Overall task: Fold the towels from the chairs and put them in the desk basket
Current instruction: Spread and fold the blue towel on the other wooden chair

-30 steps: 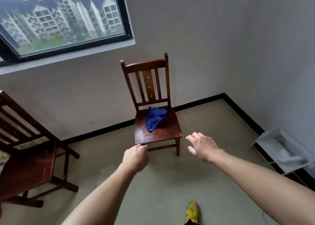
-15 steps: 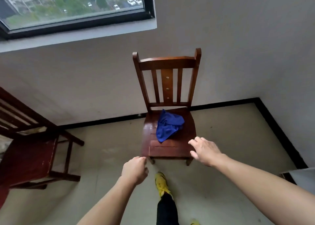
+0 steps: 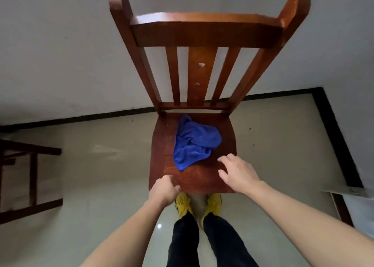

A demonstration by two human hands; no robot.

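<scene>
Though nearest the body, curled on nothing over the front-left corner of the chair point(image 3: 202, 178): left hand point(image 3: 165, 189). Further in, fingers spread apart and empty, just short of the towel point(image 3: 194, 143), closer of the two: right hand point(image 3: 237, 172). Beyond, crumpled mid-seat, stretching near-left to far-right.

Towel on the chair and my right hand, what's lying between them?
Only a narrow strip of bare seat, as the head view shows. The right hand is open just short of the towel, not touching it.
</scene>
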